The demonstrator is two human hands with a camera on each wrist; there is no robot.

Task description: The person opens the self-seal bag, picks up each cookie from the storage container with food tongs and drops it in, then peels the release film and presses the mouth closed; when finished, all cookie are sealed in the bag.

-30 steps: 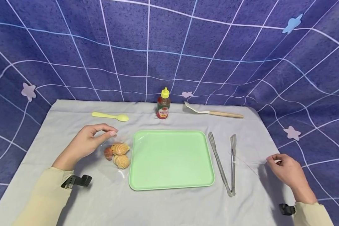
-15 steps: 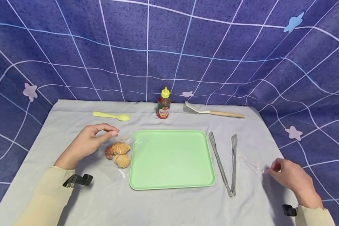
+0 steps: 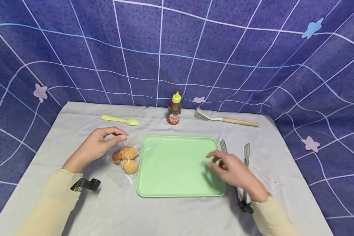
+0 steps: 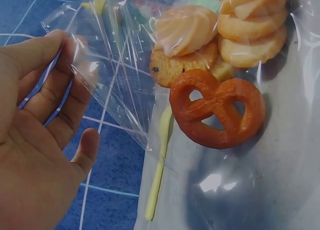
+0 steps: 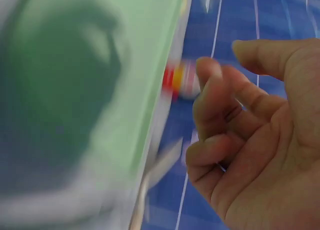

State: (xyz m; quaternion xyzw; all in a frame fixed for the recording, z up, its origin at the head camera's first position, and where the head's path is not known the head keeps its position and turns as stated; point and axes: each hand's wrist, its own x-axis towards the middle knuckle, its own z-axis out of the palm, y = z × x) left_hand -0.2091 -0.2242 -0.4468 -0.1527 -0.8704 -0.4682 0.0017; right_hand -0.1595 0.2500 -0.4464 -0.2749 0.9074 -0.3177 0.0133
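In the head view my left hand (image 3: 95, 144) pinches the edge of a clear plastic bag (image 4: 117, 72) between thumb and fingertips. Inside the bag lie a brown pretzel (image 4: 217, 110) and pale swirled cookies (image 3: 129, 166); the left wrist view also shows a cookie (image 4: 165, 69) with small dark spots. My right hand (image 3: 231, 168) is above the right part of a light green tray (image 3: 177, 191), fingers loosely bent and holding nothing. Its forearm covers part of the metal tongs (image 3: 246, 152).
At the back stand or lie a yellow spoon (image 3: 119, 120), a red sauce bottle (image 3: 174, 109) with a yellow cap, and a spatula (image 3: 239, 122) with a wooden handle. Thin clear plastic with pinkish lines (image 3: 264, 175) lies right of the tongs.
My right hand has left the clear plastic at the far right and moved left over the tray. The left hand stays at the bag; the head view has shifted slightly.
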